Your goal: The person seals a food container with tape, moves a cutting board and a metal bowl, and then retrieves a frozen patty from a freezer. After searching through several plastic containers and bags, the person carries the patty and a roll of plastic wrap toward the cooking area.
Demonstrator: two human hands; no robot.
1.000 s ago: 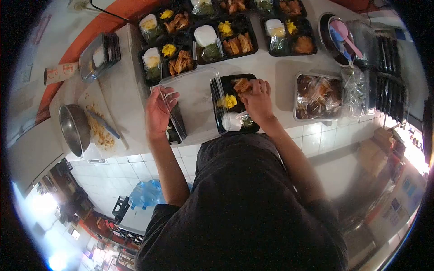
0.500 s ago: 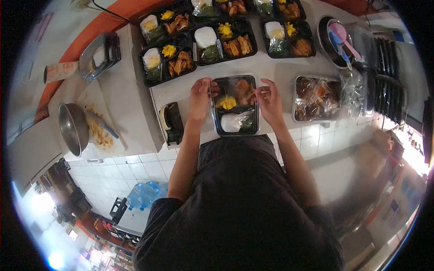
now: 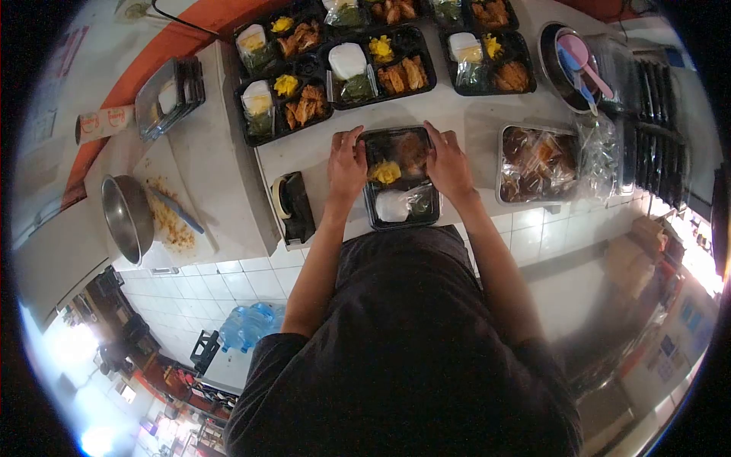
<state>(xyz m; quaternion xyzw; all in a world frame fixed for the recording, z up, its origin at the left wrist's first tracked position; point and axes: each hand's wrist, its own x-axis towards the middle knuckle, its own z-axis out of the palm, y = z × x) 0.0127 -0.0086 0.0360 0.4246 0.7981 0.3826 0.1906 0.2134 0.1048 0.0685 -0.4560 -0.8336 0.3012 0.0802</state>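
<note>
In the head view, we look down past a dark shirt [image 3: 411, 343] at a meal box [image 3: 403, 226] on the tabletop [image 3: 472, 118], close to its near edge and between our two hands. A clear lid appears to lie over the black box. Inside we see yellow food [image 3: 384, 172] in one compartment, a brown piece [image 3: 411, 152] beside it, looking hazy, and a white packet [image 3: 392, 206] in the part nearest us.

Our left hand [image 3: 348, 164] lies along the box's left side, its fingers curled at the upper edge. Our right hand [image 3: 448, 166] mirrors it on the right side, thumb and forefinger apart at the edge. Both touch the box; we cannot tell whether either closes on the rim or only presses against it.

Just left of our left hand sits a black tape dispenser [image 3: 299, 221]. Beyond the box stand filled boxes [image 3: 400, 97] in rows. To the right we see a tray [image 3: 501, 164] of brown food under plastic, and behind it a dark bowl holding a pink scoop [image 3: 576, 50]. Farther left, a metal bowl [image 3: 126, 219] tilts beside a blue-handled knife [image 3: 190, 220].
</note>
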